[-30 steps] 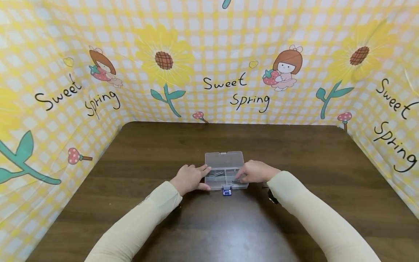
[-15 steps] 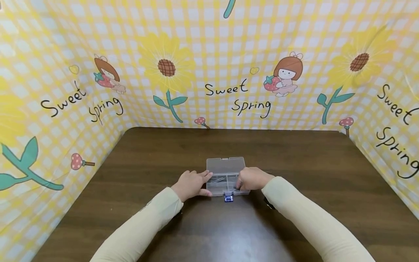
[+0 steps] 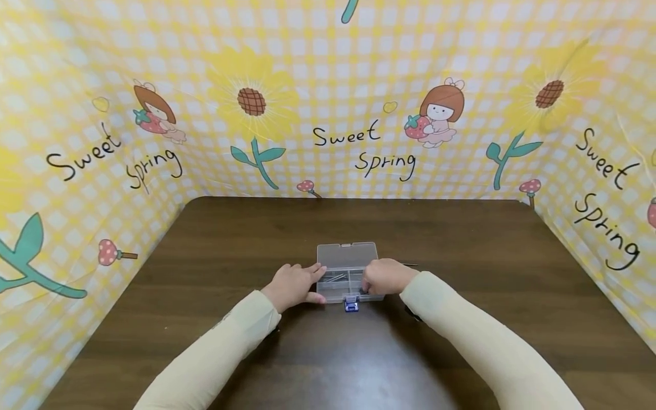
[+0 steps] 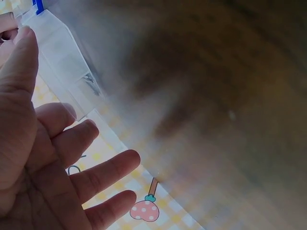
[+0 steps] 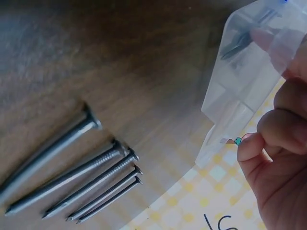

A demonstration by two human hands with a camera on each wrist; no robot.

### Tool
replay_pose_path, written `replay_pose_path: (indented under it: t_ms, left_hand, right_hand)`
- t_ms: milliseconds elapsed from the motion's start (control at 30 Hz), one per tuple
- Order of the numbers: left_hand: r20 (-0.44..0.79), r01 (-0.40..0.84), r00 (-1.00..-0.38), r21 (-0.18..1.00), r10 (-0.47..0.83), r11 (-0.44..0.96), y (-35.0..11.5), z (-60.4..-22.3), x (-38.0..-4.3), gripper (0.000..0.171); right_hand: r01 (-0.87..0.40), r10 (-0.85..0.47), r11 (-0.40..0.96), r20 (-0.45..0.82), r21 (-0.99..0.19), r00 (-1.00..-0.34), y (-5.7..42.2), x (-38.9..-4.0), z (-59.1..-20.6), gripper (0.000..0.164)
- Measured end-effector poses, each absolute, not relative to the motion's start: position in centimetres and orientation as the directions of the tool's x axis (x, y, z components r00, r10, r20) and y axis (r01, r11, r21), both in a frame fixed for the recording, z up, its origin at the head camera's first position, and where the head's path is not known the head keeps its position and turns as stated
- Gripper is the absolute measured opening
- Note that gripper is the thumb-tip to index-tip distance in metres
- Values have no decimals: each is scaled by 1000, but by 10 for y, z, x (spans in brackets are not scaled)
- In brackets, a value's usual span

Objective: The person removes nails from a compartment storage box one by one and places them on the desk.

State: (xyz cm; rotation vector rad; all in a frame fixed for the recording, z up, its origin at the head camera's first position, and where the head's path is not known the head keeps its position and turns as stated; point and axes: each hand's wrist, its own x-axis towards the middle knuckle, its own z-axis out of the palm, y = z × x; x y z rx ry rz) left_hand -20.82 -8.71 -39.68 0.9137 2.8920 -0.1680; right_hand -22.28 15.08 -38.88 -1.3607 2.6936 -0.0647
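A clear plastic compartment box [image 3: 333, 293] with a blue latch [image 3: 351, 304] stands on the table, its lid [image 3: 347, 255] tipped back. My left hand [image 3: 292, 285] steadies the box's left end, thumb at the front corner and index finger near the hinge, the other fingers spread and relaxed. My right hand [image 3: 386, 276] reaches down into the front right compartment with curled fingers. In the right wrist view a fingertip [image 5: 261, 39] is right at dark pointed metal pieces [image 5: 236, 47]; I cannot tell whether it pinches one. Thin metal pieces [image 3: 335, 278] lie in the back left compartment.
In the right wrist view several steel nails [image 5: 86, 179] of different sizes lie side by side on the brown table [image 3: 230, 228], off the box's right end. A patterned yellow cloth [image 3: 287, 68] walls the table at the back and both sides.
My right hand has moved slightly left and lower into the front right compartment, and its fingers are more hidden. The left hand keeps its place at the box. The head view has shifted a little.
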Motion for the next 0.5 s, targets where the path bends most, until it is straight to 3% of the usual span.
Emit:
replay_pose_path:
  t_ms: [500]
  left_hand:
    - [-158,563,-820,-45,551,825,-90,-392,-207,79]
  right_hand:
    - [-792,-812,584,-114,-177,-573,151,-228,-389,13]
